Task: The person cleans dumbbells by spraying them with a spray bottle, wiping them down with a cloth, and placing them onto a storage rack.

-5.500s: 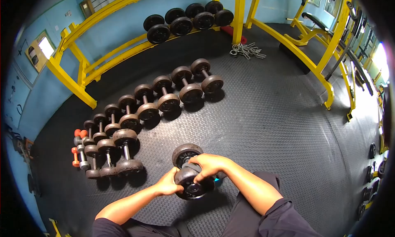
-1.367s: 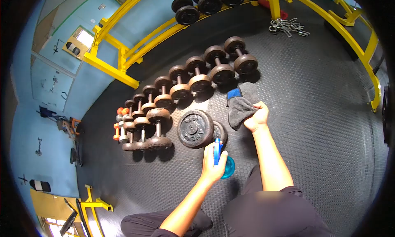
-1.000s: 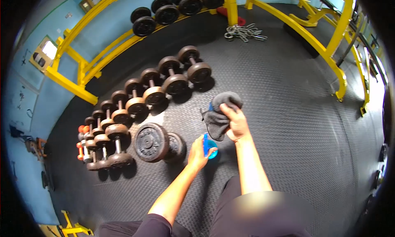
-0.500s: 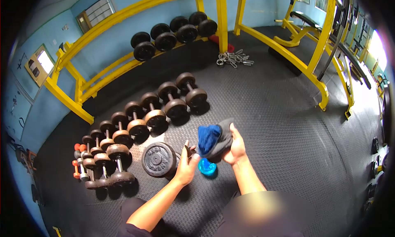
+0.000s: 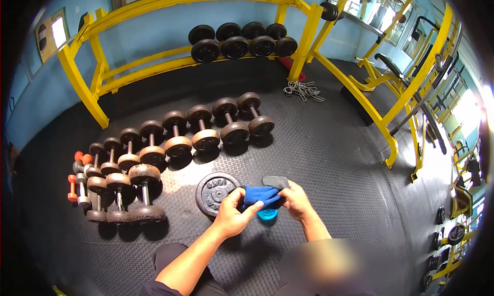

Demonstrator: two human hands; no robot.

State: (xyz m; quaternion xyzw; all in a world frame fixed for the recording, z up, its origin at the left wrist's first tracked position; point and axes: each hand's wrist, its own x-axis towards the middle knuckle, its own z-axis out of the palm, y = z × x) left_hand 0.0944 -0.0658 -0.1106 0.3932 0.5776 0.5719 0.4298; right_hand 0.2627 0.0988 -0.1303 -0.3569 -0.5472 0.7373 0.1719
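Note:
My left hand (image 5: 231, 217) pinches a bunched blue cloth (image 5: 260, 194) between thumb and fingers. Against it, my right hand (image 5: 298, 202) is closed on a dark grey cloth (image 5: 276, 182), with the thumb side along its edge. The two fabrics overlap between my hands, and whether they are one piece I cannot tell. Below them, partly covered, a bright turquoise round object (image 5: 267, 214) shows on the floor. Just beyond my left hand lies a black weight plate (image 5: 210, 195) with raised lettering, flat on the black rubber floor.
Rows of rusty dumbbells (image 5: 177, 144) stand to the left, with small orange dumbbells (image 5: 72, 188) at the end. Behind is a yellow rack (image 5: 154, 67) holding black dumbbells (image 5: 235, 46). Metal spring clips (image 5: 304, 90) lie by its post. Yellow gym frames (image 5: 381, 126) stand at right.
My left hand has come in from beside the bundle and closed on the blue cloth. The bundle has been turned and spread between both hands. The view has shifted.

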